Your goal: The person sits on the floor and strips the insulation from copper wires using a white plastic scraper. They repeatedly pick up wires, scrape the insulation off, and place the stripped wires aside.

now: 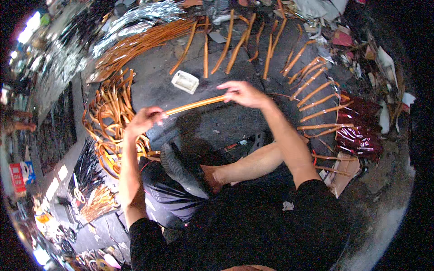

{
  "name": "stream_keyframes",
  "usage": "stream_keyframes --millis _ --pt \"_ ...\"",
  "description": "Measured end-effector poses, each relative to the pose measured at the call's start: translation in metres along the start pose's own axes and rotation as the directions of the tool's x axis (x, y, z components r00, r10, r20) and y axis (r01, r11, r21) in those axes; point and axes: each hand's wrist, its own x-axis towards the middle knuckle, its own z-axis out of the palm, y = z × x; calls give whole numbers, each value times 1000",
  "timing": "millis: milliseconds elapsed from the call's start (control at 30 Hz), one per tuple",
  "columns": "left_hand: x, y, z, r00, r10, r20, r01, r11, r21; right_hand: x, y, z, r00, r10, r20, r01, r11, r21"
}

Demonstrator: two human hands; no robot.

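The left hand (145, 121) pinches one end of an orange-brown strip (194, 106) between thumb and fingers. The right hand (242, 94) pinches the opposite end, its index finger extended. The strip is held between the two hands, nearly straight, from 8 o'clock to 2 o'clock. A white tray (193, 81) lies just beyond the strip at 12 o'clock. A dark shoe (178, 168) is at 6 o'clock. Looped strips (110, 106) are heaped at 9 o'clock; a long bundle (149, 43) lies at 11 o'clock. Separate strips (221, 49) fan from 12 to 4 o'clock, some reaching a shiny dark-red sheet (366, 135) at 3 o'clock.
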Motion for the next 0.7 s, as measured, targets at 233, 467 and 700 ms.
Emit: stream_keyframes --millis 233,467,700 --pt "91 -28 68 986 -139 93 156 966 -206 -1 67 -55 872 140 -470 -400 758 -515" --pt "102 -72 89 997 47 -55 -49 998 -26 57 42 17 868 -312 -385 -45 724 -688" --pt "96 -70 88 985 128 -112 -127 992 10 120 16 56 961 -241 -138 9 522 -853"
